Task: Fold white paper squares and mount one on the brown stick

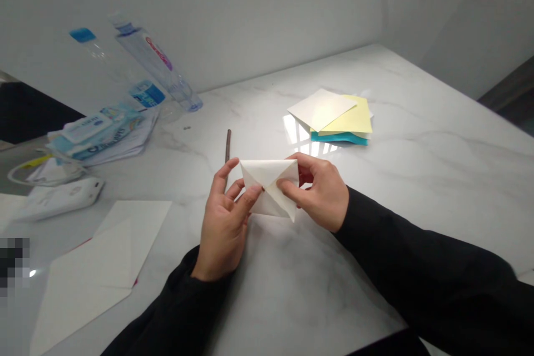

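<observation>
Between my two hands is a small white sheet of paper (269, 203), its flaps folded inward like an envelope. My left hand (227, 217) grips its left side, thumb pressed on the front near the middle where the flaps meet. On the right side my right hand (319, 189) pinches it, thumb on the right flap and the other fingers behind. A thin dark brown stick (228, 144) lies on the table just beyond my left hand; its near end is partly hidden behind that hand.
Folded papers, white, yellow and teal, form a stack (346, 114) at the back right. Two plastic bottles (161, 61) stand by the wall. Wet wipes (98, 128), a white power bank (62, 197) with a cable, and white cards (95, 267) occupy the left side of the marble table (417, 178).
</observation>
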Demonstrator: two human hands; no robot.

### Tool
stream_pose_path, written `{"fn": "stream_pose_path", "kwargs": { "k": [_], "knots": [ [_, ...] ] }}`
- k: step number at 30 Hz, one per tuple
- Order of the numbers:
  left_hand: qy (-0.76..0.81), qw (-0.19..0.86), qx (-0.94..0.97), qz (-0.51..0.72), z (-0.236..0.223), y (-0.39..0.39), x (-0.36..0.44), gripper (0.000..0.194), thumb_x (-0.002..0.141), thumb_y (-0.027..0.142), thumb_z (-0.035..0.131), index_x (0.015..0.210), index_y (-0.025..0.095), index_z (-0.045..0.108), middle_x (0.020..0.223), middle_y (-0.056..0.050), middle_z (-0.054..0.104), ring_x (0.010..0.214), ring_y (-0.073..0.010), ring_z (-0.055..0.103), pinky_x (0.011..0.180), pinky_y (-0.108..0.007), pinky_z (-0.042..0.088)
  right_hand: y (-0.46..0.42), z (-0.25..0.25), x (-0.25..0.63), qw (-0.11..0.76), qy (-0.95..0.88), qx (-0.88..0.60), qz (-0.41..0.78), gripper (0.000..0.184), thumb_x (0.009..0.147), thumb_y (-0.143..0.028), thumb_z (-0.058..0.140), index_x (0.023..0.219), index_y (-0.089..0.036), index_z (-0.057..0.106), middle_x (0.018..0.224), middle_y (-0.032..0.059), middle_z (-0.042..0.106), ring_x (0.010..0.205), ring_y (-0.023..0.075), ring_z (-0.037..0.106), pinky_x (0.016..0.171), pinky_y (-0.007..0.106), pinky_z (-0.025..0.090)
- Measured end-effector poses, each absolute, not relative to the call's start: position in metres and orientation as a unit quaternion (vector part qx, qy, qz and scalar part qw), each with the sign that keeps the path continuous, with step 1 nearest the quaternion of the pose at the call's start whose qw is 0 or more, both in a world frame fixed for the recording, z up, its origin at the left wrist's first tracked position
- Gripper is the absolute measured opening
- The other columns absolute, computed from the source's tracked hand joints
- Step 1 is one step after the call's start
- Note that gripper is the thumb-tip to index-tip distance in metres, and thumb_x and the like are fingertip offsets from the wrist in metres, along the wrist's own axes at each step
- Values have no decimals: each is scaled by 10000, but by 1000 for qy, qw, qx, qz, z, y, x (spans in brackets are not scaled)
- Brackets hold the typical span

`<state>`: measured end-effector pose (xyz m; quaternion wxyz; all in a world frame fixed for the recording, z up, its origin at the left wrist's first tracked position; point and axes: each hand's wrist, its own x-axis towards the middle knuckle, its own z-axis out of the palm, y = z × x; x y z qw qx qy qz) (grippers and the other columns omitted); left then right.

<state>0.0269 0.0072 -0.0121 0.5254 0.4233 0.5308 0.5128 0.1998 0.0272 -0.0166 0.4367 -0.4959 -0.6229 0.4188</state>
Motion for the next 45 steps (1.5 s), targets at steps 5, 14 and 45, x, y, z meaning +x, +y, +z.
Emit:
{"fn": "stream_pose_path", "kwargs": {
  "k": [5,14,45],
  "knots": [
    [517,566,419,486,-13,9,24,690,829,388,767,1430,276,446,1189,-94,710,954,-229,730,745,-284,611,28,-16,201,436,-629,-487,421,137,815,-205,632,942,-196,686,773,-5,672,639,126,601,580,241,482],
    [516,568,426,479,-15,7,25,580,806,383,799,1309,239,547,1185,-96,722,974,-239,734,756,-286,611,27,-16,200,437,-623,-484,432,142,793,-197,640,931,-199,675,769,-7,672,624,126,595,537,232,463],
    [492,573,408,513,-11,4,26,605,734,271,873,1259,245,576,1060,-35,712,966,-186,699,794,-220,570,19,-4,197,445,-626,-471,433,158,803,-181,650,956,-203,686,752,-34,646,619,103,572,592,223,484]
  ]
}}
